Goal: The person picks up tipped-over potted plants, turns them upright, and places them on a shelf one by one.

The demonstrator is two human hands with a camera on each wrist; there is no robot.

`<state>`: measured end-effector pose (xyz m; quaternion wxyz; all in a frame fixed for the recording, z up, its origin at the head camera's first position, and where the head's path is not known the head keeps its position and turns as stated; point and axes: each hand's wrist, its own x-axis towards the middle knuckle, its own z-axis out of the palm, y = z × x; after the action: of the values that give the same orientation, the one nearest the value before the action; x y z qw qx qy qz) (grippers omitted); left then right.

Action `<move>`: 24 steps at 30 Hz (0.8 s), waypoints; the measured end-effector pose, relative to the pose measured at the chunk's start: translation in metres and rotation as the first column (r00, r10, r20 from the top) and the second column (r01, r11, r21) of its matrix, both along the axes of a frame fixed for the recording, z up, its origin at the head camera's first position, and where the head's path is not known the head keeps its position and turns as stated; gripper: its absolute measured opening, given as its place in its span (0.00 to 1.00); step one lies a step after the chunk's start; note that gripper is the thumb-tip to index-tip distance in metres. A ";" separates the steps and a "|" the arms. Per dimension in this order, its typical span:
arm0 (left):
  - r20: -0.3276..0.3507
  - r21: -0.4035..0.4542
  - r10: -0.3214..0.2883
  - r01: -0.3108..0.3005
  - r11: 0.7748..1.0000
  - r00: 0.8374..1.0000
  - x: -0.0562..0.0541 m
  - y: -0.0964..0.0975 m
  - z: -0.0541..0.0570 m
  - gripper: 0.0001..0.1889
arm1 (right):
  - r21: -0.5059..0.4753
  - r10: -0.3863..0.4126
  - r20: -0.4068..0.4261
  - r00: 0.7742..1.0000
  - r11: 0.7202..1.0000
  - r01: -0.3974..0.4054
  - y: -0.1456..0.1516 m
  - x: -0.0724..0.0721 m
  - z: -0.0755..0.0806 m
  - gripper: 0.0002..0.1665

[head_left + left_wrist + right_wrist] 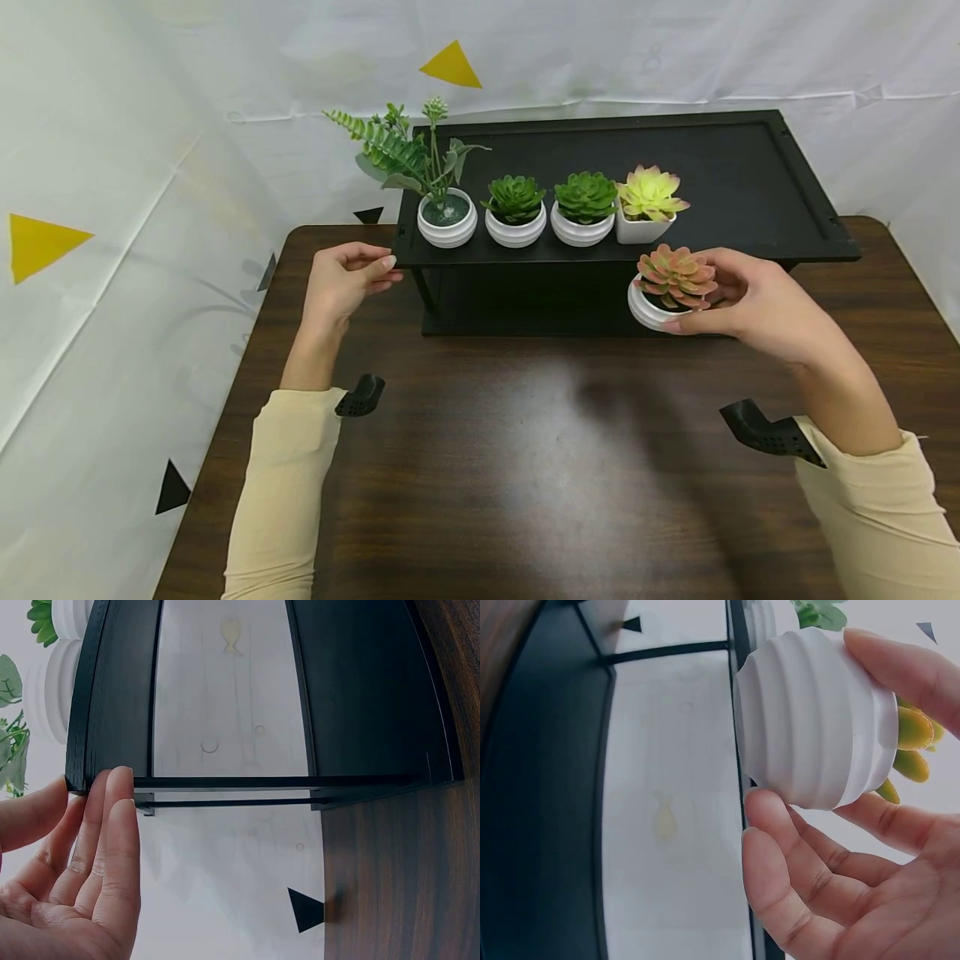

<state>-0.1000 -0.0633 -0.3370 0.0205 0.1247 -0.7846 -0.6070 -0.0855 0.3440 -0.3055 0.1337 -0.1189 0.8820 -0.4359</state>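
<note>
A two-tier black shelf [720, 183] stands at the back of the table. Its front left corner is pinched by my left hand [341, 279], thumb on top and fingertips beneath, as the left wrist view shows [90, 862]. My right hand [772, 308] grips a potted orange-pink succulent [677, 277] by its ribbed white pot [810, 720], just in front of the shelf's top edge. Along that top stand a tall leafy potted plant [447, 218], two green potted succulents [515, 212] [585, 210] and a yellow succulent [649, 204] in a squarish white pot.
Dark wooden table [510, 467] extends in front of the shelf. White sheeting [600, 50] hangs behind and to the left, with yellow and black triangle markers. A black wrist mount [772, 429] sticks out at the right cuff, another [362, 396] at the left.
</note>
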 end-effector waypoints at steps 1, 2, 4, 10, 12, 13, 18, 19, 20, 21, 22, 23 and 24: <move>0.000 -0.001 -0.001 0.001 1.000 1.000 0.000 0.000 0.000 0.12 | 0.008 -0.013 0.002 1.000 1.000 0.013 0.001 -0.001 0.002 0.31; 0.000 -0.001 -0.001 0.001 1.000 1.000 0.000 0.000 0.000 0.13 | 0.015 -0.025 0.005 1.000 1.000 0.025 0.003 -0.002 0.003 0.31; -0.002 -0.002 -0.002 0.002 1.000 1.000 0.000 0.000 0.000 0.13 | 0.032 -0.040 0.003 0.999 0.999 0.039 0.006 -0.004 0.007 0.30; 0.001 0.000 0.001 -0.001 1.000 1.000 0.000 0.000 0.000 0.13 | 0.042 -0.073 -0.006 0.997 0.996 0.073 0.016 -0.009 0.013 0.28; 0.003 -0.001 0.003 -0.003 1.000 1.000 0.000 0.000 0.000 0.13 | 0.058 -0.085 -0.014 0.996 0.995 0.085 0.018 -0.011 0.016 0.28; 0.005 -0.001 0.004 -0.004 1.000 1.000 0.000 0.000 0.000 0.13 | 0.065 -0.089 -0.016 0.996 0.994 0.090 0.019 -0.013 0.017 0.29; 0.005 -0.001 0.003 -0.003 1.000 1.000 0.000 0.000 0.000 0.13 | 0.104 -0.107 -0.022 0.994 0.989 0.109 0.027 -0.020 0.022 0.29; 0.005 -0.003 0.003 -0.003 1.000 1.000 0.000 0.000 0.000 0.13 | 0.096 -0.111 -0.016 0.994 0.989 0.112 0.029 -0.022 0.023 0.29; 0.005 -0.002 0.003 -0.003 1.000 1.000 0.000 0.000 0.000 0.13 | 0.104 -0.113 -0.013 0.993 0.988 0.114 0.030 -0.023 0.024 0.28; 0.004 -0.002 0.002 -0.002 1.000 1.000 0.000 0.000 0.000 0.13 | 0.108 -0.115 -0.007 0.993 0.988 0.115 0.031 -0.025 0.025 0.28; 0.003 0.000 0.003 -0.003 1.000 1.000 0.000 0.000 0.000 0.13 | 0.112 -0.115 0.000 0.993 0.987 0.114 0.033 -0.027 0.026 0.28; 0.002 0.003 0.003 -0.003 1.000 1.000 0.000 0.000 0.000 0.13 | 0.117 -0.112 0.005 0.994 0.987 0.111 0.033 -0.028 0.027 0.28; 0.001 0.002 0.003 -0.003 1.000 1.000 0.000 0.000 0.000 0.12 | 0.116 -0.109 0.013 0.994 0.987 0.106 0.034 -0.030 0.028 0.28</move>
<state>-0.0999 -0.0631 -0.3373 0.0208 0.1264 -0.7838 -0.6077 -0.1157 0.3782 -0.2778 0.1251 -0.0590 0.9095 -0.3919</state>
